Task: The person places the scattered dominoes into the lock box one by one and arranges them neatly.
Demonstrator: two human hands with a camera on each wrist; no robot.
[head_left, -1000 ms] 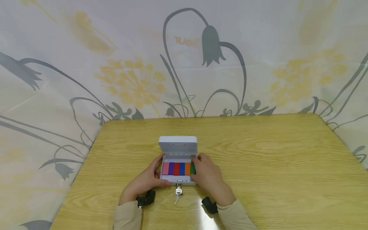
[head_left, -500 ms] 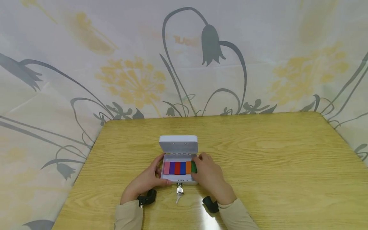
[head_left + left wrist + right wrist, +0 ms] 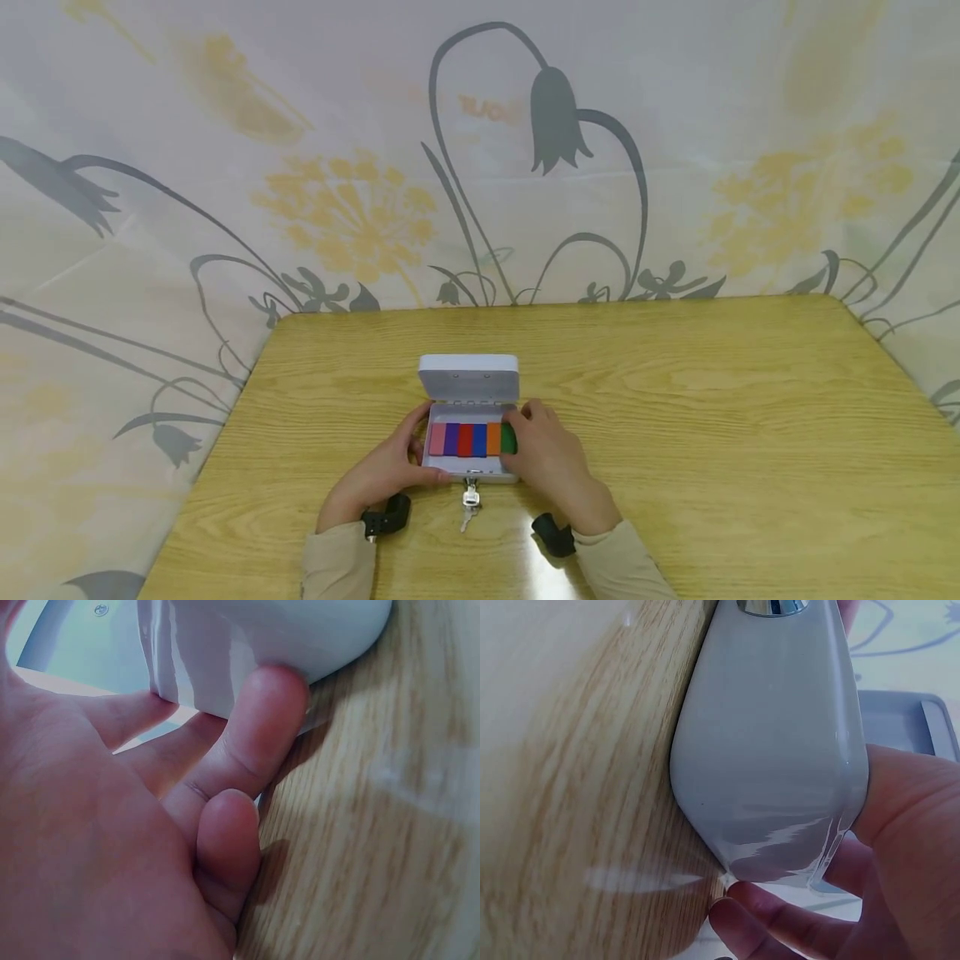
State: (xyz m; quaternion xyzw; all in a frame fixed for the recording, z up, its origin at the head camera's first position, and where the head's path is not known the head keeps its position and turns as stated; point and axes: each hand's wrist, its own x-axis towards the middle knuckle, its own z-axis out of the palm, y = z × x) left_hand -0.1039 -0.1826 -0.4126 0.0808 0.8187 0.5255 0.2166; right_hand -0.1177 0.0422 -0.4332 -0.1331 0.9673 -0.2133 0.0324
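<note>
A small white metal cash box [image 3: 450, 467] stands on the table with its lid [image 3: 468, 379] raised on the hinges at the back. Inside lies a row of coloured blocks: pink, purple, red [image 3: 466, 440], blue, orange and green. My left hand [image 3: 382, 467] holds the box by its left side, thumb at the front corner and index finger at the back. In the left wrist view its fingers press the white wall. My right hand [image 3: 551, 450] reaches over the right rim, thumb and index finger pinching the green block [image 3: 508, 438] at its two ends. Its other fingers lie outside the right wall.
A key [image 3: 471, 497] sits in the front lock with a second one hanging below it. Black wrist cameras, such as the right one [image 3: 553, 535], sit close over the wooden table [image 3: 712, 433]. A flower-printed cloth [image 3: 660, 208] rises behind the table's back edge.
</note>
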